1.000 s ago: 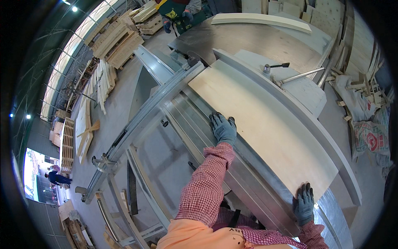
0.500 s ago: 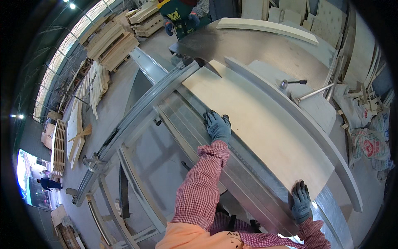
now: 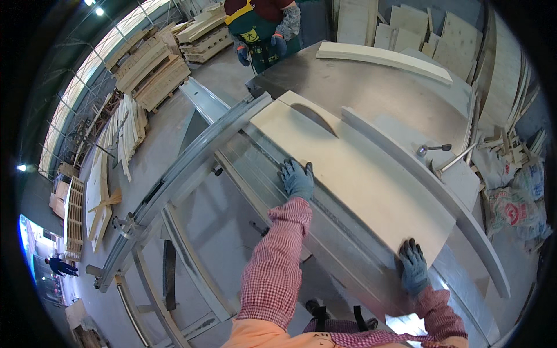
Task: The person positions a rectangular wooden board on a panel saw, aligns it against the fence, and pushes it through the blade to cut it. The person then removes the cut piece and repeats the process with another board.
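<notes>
Pale smooth plywood panel (image 3: 354, 174) flat on steel bench (image 3: 383, 87); gloved left hand (image 3: 297, 180) and right hand (image 3: 413, 268), fingers spread, press its near edge.

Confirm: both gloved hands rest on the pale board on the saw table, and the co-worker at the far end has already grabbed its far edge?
Not quite. In the head view the left hand and right hand do rest on the pale board, but the co-worker's gloved hands are held at the body, clear of the board.
</notes>
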Available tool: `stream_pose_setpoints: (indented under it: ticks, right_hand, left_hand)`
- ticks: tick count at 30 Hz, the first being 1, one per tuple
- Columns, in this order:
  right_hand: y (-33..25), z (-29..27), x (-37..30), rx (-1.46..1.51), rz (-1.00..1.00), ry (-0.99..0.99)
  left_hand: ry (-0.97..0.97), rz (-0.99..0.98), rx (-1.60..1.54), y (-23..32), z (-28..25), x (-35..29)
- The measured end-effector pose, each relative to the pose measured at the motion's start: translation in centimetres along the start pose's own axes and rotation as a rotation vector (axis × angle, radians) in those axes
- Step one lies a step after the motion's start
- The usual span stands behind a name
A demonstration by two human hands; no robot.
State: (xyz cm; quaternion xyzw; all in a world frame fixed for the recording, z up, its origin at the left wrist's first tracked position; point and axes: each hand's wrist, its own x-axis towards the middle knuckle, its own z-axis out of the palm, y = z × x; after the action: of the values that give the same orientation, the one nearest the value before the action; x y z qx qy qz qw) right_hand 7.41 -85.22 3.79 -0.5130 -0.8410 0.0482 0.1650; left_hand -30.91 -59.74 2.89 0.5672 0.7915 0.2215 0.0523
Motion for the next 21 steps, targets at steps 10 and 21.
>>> stream_pose_setpoints:
  ticks: [10,21]
  right_hand:
    - [1.6,1.3,-0.6,-0.039,-0.055,0.114]
    - [2.0,1.9,-1.7,-0.083,-0.032,0.061]
  left_hand:
    - [-0.017,-0.354,-0.504,-2.9,-0.2,-26.9]
    - [-0.092,-0.538,-0.340,0.1,0.6,-24.5]
